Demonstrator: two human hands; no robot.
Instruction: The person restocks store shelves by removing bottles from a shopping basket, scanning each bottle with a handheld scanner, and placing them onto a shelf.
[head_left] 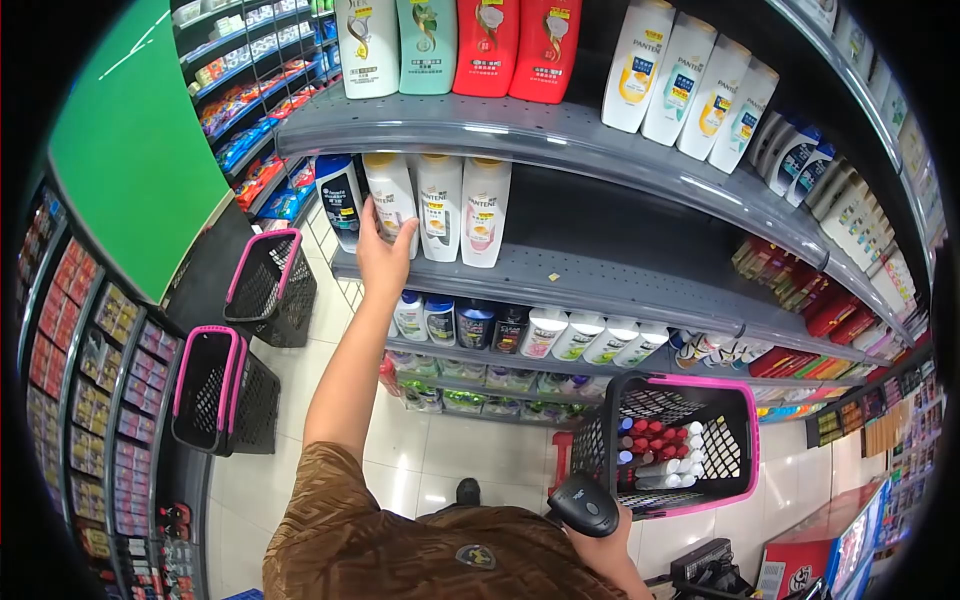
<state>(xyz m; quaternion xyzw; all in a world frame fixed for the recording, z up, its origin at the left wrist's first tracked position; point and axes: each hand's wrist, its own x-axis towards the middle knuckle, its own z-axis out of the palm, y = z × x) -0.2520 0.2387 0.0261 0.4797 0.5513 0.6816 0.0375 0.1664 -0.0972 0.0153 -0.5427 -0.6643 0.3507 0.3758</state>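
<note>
My left hand (386,250) reaches onto the middle shelf and grips a white Pantene shampoo bottle (388,180), thumb on its right side. The bottle stands upright, its lower part covered by my fingers. Left of it is a dark blue bottle (338,195); on its right stand two more white Pantene bottles, a near one (439,205) and a farther one (485,215). Low at my side, my right hand (610,540) is wrapped around a black handheld barcode scanner (585,505); most of its fingers are hidden beneath the scanner.
A black basket with a pink rim (755,440), holding several bottles, stands right of me. Two more baskets, one nearer (255,400) and one farther (290,310), are at left. The upper shelf edge (500,140) overhangs my left hand. A screen (855,535) is at lower right.
</note>
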